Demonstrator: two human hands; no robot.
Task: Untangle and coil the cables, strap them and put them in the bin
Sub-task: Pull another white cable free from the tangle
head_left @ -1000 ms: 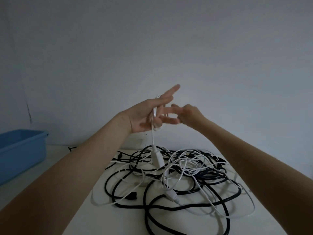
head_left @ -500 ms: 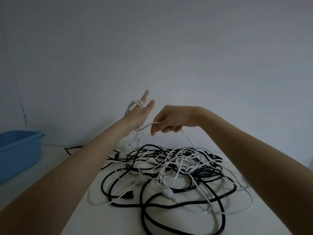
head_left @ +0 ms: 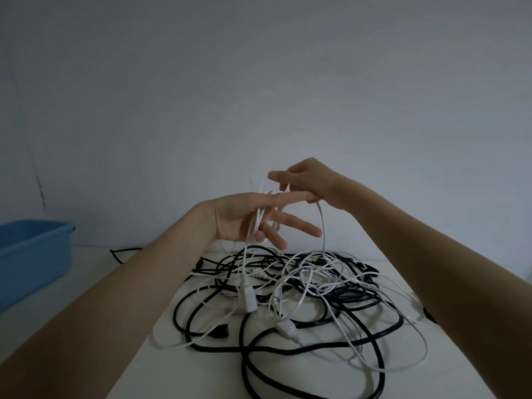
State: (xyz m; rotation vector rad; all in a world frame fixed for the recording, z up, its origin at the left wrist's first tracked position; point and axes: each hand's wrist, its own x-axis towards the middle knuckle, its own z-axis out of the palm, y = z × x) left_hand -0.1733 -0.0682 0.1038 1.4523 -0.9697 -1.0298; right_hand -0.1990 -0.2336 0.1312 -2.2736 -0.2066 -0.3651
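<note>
A tangle of black and white cables (head_left: 302, 295) lies on the white table (head_left: 172, 364). My left hand (head_left: 244, 218) is raised above it, palm toward me, fingers spread, with several turns of a thin white cable (head_left: 257, 223) wound around them. That cable's white plug (head_left: 249, 298) hangs down onto the pile. My right hand (head_left: 311, 182) is just behind the left fingertips and pinches the same white cable, whose free strand (head_left: 322, 226) drops from it to the tangle.
A blue plastic bin (head_left: 31, 254) stands at the left edge, on the table. A plain grey wall lies behind. A black cable end (head_left: 121, 251) trails toward the bin.
My left hand has turned palm toward me and tipped its fingers to the right. My right hand has risen and carried the white cable over the left fingers.
</note>
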